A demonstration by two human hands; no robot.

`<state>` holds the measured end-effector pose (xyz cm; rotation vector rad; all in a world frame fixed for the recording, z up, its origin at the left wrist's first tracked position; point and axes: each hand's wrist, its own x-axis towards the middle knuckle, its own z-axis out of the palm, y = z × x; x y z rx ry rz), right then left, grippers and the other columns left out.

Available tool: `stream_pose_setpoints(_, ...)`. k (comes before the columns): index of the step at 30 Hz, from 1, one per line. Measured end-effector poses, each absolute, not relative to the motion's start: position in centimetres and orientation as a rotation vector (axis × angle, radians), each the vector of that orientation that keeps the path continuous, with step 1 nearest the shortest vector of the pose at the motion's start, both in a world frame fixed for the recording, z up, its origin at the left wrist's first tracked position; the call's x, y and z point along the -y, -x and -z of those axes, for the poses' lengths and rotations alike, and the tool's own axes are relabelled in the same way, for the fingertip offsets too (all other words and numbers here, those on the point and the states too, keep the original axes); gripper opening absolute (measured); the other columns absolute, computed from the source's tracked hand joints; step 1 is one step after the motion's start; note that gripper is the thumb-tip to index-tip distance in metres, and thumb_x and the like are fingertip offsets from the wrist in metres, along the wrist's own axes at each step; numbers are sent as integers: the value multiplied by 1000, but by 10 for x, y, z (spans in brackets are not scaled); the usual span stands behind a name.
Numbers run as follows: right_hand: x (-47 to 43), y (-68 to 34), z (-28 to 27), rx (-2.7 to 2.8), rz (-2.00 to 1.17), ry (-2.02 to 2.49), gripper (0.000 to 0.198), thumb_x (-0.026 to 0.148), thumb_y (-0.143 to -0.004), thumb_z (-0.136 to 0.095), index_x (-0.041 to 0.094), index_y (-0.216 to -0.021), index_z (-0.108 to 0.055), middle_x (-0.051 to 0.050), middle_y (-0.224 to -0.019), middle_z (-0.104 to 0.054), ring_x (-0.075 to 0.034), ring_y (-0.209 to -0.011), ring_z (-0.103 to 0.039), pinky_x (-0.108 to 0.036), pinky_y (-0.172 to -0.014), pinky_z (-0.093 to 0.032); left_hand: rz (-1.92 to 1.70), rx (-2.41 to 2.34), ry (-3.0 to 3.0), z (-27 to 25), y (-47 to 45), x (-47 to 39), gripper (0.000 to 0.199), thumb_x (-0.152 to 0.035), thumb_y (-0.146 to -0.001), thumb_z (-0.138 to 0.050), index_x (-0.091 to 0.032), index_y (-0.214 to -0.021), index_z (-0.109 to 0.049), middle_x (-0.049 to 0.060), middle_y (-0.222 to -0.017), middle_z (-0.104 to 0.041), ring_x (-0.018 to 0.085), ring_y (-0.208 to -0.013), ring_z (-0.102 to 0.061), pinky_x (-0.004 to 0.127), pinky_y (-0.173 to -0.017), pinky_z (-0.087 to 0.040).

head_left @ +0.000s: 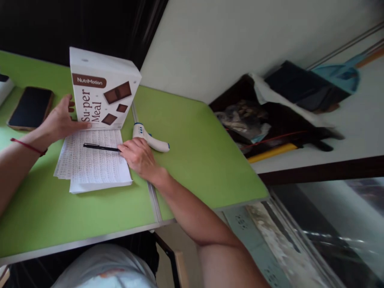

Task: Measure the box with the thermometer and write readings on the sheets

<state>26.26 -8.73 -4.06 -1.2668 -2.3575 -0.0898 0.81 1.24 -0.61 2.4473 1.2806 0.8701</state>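
On the green table, the left hand lies open and flat against the side of an upright white box, fingers touching its lower front edge. The right hand pinches the end of a black pen lying across written sheets of paper. A white thermometer lies just beside that hand; a dark phone rests farther left.

"NutriMotion" and "Su-per Meal" on the upright white box
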Motion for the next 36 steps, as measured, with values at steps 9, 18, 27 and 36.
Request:
stream_pose_setpoints(9, 73, -323, 36, 1934, 59, 1884, 53, 20, -71, -71, 15, -122, -56, -18, -114, -60, -32, -103, -58, -54, -88, -48, -918, -1260, -2202, -3, -20, 7, 61, -49, -92, -54, -10, -136, -36, 10, -129, -55, 25, -111, -54, 46, -91, -50)
stream_pose_setpoints(18, 78, -305, 24, 1386, -482, 1347, 29, 34, -69, -66, 21, -93, -58, -3, -84, -64, -16, -69, -58, -31, -60, -51, -988, -1160, -2057, 4, -31, 7, 60, -58, -88, -54, -14, -127, -49, 17, -118, -65, 26, -97, -66, 34, -71, -56)
stream_pose_setpoints(27, 105, -243, 31, 1162, -1215, 1051, 24, 42, -70, -65, 19, -73, -57, 3, -62, -57, -10, -51, -50, -25, -48, -43, -825, -1239, -2294, -2, -34, 17, 59, -59, -94, -39, -11, -127, -50, 13, -100, -71, 20, -76, -66, 26, -58, -47)
stream_pose_setpoints(36, 99, -245, 43, 1168, -1237, 995, 32, 50, -75, -68, 20, -84, -60, 3, -67, -57, -10, -57, -52, -26, -54, -43, -892, -1196, -2138, 1, -35, 15, 58, -63, -87, -47, -17, -121, -55, 8, -95, -69, 24, -84, -64, 28, -65, -50)
